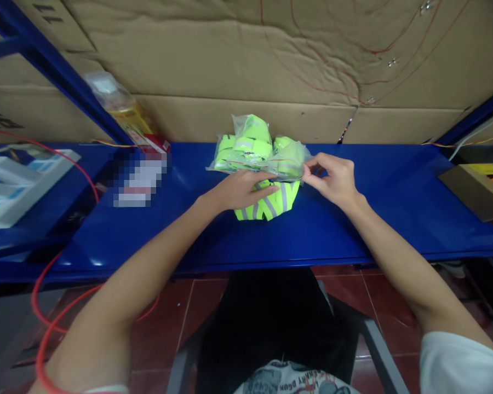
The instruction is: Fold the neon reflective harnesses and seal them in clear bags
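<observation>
A folded neon-yellow vest with grey reflective stripes lies on the blue shelf in front of me. My left hand rests palm-down on its top, fingers reaching under a clear plastic bag. My right hand pinches the right edge of that bag between thumb and fingers. Just behind, more neon-yellow items packed in clear bags are heaped together.
A bagged bottle with a yellow label leans at the back left beside a blurred patch. White boxes sit far left, a brown carton far right. Cardboard lines the back wall. A red cable hangs below the shelf.
</observation>
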Tool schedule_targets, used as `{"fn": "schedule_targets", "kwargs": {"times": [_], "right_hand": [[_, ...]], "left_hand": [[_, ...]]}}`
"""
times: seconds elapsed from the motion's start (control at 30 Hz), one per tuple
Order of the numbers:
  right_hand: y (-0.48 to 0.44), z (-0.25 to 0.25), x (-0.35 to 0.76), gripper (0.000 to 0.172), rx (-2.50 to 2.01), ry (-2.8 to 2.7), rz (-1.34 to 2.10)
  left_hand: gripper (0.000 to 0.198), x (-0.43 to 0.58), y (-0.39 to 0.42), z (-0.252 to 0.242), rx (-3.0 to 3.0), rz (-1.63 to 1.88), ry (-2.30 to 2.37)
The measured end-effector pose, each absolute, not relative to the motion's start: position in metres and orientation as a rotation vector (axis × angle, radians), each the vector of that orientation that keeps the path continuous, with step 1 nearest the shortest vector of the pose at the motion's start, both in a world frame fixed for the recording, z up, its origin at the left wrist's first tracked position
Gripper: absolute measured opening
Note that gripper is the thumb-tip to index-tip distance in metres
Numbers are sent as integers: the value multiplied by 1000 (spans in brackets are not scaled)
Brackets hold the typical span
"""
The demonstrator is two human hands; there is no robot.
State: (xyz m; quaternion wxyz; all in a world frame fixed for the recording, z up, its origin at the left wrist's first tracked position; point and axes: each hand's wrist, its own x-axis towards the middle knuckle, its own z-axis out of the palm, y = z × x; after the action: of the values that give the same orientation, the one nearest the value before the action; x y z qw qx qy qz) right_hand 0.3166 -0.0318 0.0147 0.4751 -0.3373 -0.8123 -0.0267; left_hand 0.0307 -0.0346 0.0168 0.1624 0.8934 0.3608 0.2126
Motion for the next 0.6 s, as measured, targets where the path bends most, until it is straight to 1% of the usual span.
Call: {"fn": "schedule_targets", "kwargs": {"times": [0.07,0.17,0.23,0.3,0.43,0.6], "right_hand": [[-29,13,320,33,-880,-2046,10],[-27,10,321,28,-897,-2069,120],[-27,8,320,26,-898,-2035,177],[-28,7,318,25,-905,-1992,202],[-31,6,315,22,-897,-1978,188],[-33,4,313,23,-854,-1981,161]], "left_hand": [[55,30,-34,16,2500,643,1000],[51,31,-33,14,2381,725,978],[44,33,-32,11,2268,829,976],[41,36,-29,8,2113,953,986],[49,39,-23,5,1856,1112,980],[57,39,-17,3,1725,1254,873]]}}
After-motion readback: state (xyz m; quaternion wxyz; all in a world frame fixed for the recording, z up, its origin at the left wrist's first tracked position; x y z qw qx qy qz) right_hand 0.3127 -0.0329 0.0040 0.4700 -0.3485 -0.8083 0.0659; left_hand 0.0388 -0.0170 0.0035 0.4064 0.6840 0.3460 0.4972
